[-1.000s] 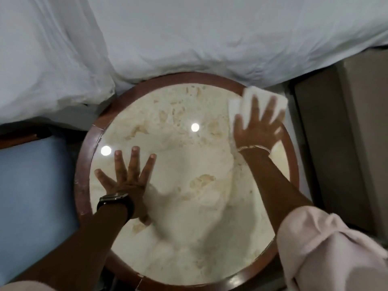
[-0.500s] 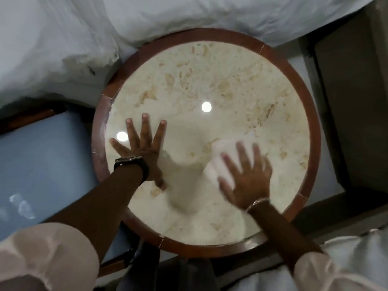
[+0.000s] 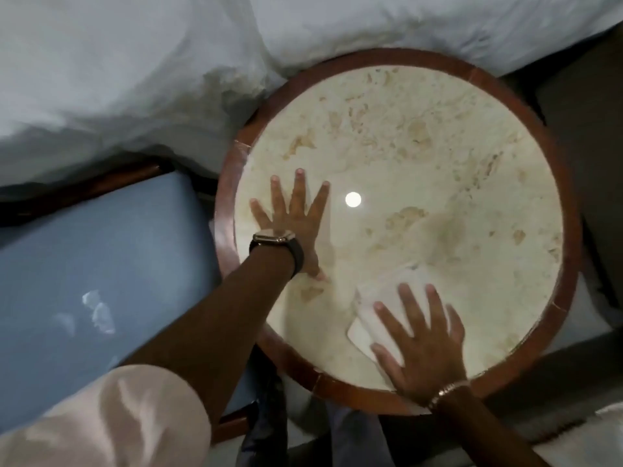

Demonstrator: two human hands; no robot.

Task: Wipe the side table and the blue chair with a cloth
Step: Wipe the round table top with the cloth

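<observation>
The round side table (image 3: 438,136) has a cream marble top inside a brown wooden rim. My left hand (image 3: 291,214) lies flat on its left part, fingers spread, a dark watch on the wrist. My right hand (image 3: 421,342) presses flat on a white cloth (image 3: 367,318) near the table's front edge; the palm covers much of the cloth. The blue chair (image 3: 101,264) seat sits to the left of the table, with a wooden frame along its far edge.
White bedding (image 3: 168,62) bulges against the table's far and left-far sides. A dark grey surface (image 3: 590,146) runs along the right. A ceiling light reflects on the marble (image 3: 353,199). My legs show below the table's front rim.
My right hand has swept the cloth from the table's far right edge across the middle to the front edge. The left hand has stayed planted on the left part.
</observation>
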